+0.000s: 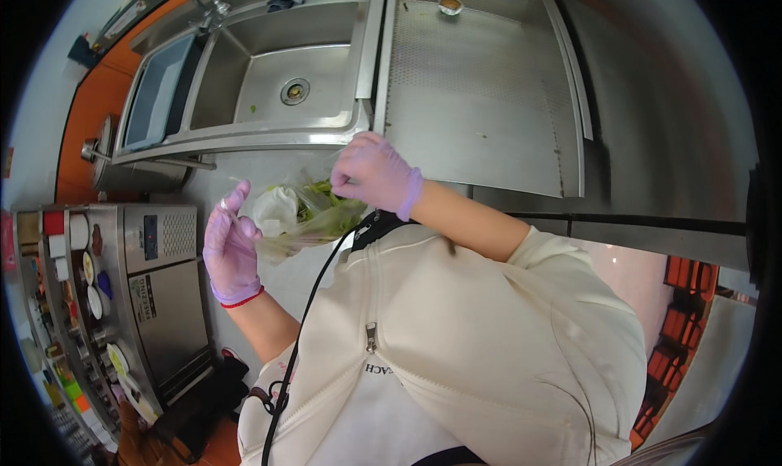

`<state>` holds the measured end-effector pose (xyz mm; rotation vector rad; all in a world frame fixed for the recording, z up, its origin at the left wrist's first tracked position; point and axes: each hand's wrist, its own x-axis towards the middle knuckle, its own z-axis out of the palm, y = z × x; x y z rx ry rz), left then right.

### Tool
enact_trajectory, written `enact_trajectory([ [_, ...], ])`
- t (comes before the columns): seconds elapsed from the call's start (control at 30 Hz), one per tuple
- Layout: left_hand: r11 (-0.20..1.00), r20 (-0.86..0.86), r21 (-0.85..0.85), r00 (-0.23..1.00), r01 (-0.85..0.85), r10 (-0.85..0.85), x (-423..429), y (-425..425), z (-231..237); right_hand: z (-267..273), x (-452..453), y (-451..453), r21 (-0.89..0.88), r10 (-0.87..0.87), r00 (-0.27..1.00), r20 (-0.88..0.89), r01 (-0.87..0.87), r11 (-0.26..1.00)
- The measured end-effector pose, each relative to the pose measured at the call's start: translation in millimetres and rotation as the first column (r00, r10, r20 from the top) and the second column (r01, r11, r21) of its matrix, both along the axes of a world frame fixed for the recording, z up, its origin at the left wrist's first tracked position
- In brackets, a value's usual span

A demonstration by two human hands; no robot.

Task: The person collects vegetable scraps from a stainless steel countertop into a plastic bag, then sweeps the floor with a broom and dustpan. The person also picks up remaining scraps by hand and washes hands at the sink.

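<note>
A clear plastic bag (305, 240) hangs between my two hands, in front of my jacket. Inside it, or seen through it, are leafy greens (342, 215) and a crumpled white bundle (275, 209), perhaps a bag or paper. My left hand (232, 252), in a thin purple glove, grips the bag's left edge near the thumb and fingers. In a matching glove, my right hand (376, 176) is curled with its fingertips pinched on the bag's upper right side, close to the counter's front edge. Its palm side is hidden.
Ahead lie a steel sink (299, 56) and a steel counter (476, 99) bearing a small foil cup (450, 5). A grey-blue bin (156, 93) stands left of the sink. At lower left, another person's brown sleeve (131, 432) shows by a steel refrigerated unit (165, 307). A black cable (305, 307) crosses my front.
</note>
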<state>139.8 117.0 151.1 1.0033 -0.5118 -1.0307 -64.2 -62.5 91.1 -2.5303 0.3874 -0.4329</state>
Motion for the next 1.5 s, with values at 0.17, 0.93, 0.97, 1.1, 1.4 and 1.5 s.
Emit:
enact_trajectory([
  [0.17, 0.999, -0.023, -0.015, 0.999, 0.046, -0.047, 2.8, -2.5, 1.3, -11.9, 7.8, 16.7, -0.095, -0.034, 0.979, 0.200, 0.054, 0.994],
  [0.93, 0.999, -0.068, -0.005, 0.997, 0.043, -0.043, 9.1, -7.3, -4.8, -39.3, -104.6, -38.3, -0.184, -0.487, 0.815, -0.312, 0.451, 0.873],
  [0.97, 0.999, -0.063, 0.000, 0.997, 0.034, -0.034, 9.3, -7.4, -4.4, -39.1, -101.7, -32.5, -0.178, -0.446, 0.837, -0.317, 0.410, 0.895],
  [1.1, 1.000, -0.050, -0.002, 0.999, 0.016, -0.016, 9.4, -7.8, -4.3, -39.3, -92.0, -19.6, 0.052, -0.185, 0.967, -0.173, 0.197, 0.979],
  [1.4, 0.997, -0.064, 0.025, 0.995, -0.078, 0.080, 0.3, -7.4, -1.0, -40.9, -145.1, -129.1, 0.335, -0.516, 0.802, -0.300, 0.595, 0.730],
  [1.5, 0.990, -0.055, 0.043, 0.989, -0.133, 0.135, -3.8, -3.6, -2.1, -60.7, -134.8, -187.8, 0.290, -0.624, 0.742, -0.244, 0.670, 0.684],
])
